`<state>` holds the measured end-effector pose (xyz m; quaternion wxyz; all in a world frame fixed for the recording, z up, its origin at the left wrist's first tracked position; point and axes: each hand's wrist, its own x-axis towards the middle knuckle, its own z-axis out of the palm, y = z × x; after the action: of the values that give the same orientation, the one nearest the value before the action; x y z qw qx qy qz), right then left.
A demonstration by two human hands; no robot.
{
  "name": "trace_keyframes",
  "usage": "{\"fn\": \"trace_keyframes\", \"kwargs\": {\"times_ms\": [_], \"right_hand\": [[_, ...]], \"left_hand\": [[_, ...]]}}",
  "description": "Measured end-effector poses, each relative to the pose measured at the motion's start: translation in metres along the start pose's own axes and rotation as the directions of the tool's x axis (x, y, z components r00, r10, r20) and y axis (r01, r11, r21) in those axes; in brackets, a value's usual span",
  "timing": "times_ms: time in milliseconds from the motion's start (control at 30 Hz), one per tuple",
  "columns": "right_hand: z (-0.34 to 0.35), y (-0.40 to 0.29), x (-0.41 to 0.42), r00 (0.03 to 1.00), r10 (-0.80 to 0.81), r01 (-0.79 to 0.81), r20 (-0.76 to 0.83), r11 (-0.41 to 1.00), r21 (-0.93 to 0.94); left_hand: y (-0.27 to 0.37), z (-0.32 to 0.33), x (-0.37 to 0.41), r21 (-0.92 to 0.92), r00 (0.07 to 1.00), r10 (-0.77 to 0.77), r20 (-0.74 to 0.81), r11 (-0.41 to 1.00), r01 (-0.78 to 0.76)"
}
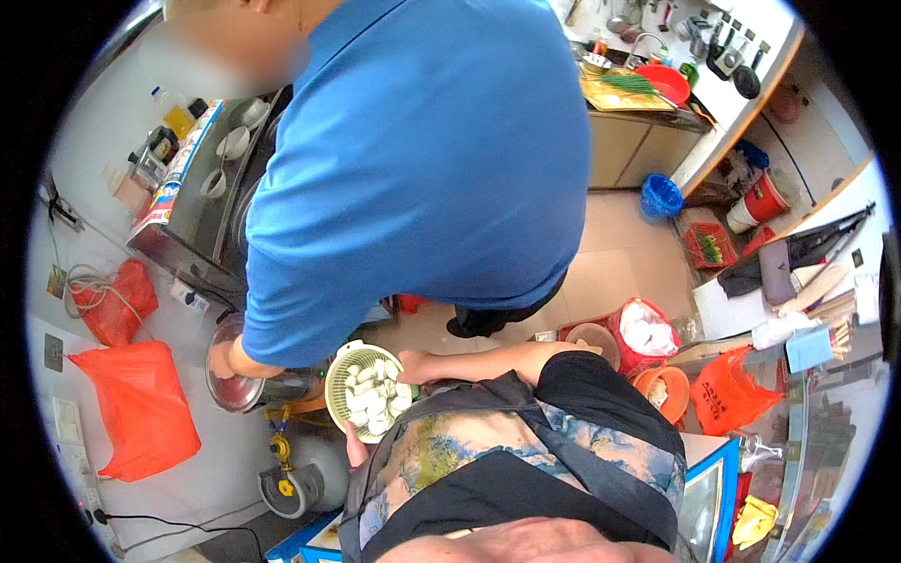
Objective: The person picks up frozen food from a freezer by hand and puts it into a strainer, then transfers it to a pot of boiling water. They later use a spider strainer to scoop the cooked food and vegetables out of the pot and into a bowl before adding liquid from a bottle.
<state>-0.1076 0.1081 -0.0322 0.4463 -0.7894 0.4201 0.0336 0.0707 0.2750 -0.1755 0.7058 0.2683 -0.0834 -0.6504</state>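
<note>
I hold a pale green plastic colander basket (pixel 336 401) in front of me at the left. Whitish chunks of food (pixel 373 397), of a kind I cannot tell, fill its bottom. My right hand (pixel 415 367) grips the rim on the far right side. On the near side, my left hand (pixel 356 448) supports the wall, most of it hidden under the basket and my clothing. Just left of the basket, another person in a blue shirt (pixel 429 155) bends over and reaches a hand (pixel 222 360) into a round metal pot or bowl (pixel 239 402).
A gas cylinder (pixel 324 457) with a yellow regulator (pixel 281 450) stands below the metal vessel. Red plastic bags (pixel 144 412) hang on the left wall. Bins (pixel 662 383) and a bagged bucket (pixel 644 331) crowd the right. A cutting board (pixel 623 102) with green stalks lies on the far counter.
</note>
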Motion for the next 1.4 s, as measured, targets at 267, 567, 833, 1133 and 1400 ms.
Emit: {"fn": "trace_keyframes", "kwargs": {"times_ms": [267, 567, 833, 1133, 1400], "right_hand": [[-0.009, 0.035, -0.013, 1.000, -0.020, 0.014, 0.019, 0.965, 0.262], [-0.028, 0.166, -0.037, 0.967, 0.208, -0.107, -0.145, 0.852, 0.512], [-0.031, 0.198, -0.064, 0.946, 0.316, -0.268, -0.073, 0.889, 0.371], [-0.021, 0.252, -0.116, 0.897, 0.360, -0.413, -0.257, 0.889, -0.198], [0.010, 0.348, -0.182, 0.741, 0.571, -0.604, -0.354, 0.797, 0.019]], "left_hand": [[-0.013, -0.027, 0.009, -0.143, 0.996, -0.089, 0.009, 0.986, 0.089], [-0.024, 0.015, 0.000, -0.088, 0.922, 0.245, -0.300, 0.955, -0.282], [-0.031, 0.015, 0.002, 0.091, 0.810, 0.377, -0.450, 0.921, -0.378], [-0.020, -0.001, 0.009, 0.091, 0.853, 0.317, -0.415, 0.947, -0.307], [0.001, 0.033, 0.023, -0.010, 0.943, 0.217, -0.250, 0.974, -0.227]]}}
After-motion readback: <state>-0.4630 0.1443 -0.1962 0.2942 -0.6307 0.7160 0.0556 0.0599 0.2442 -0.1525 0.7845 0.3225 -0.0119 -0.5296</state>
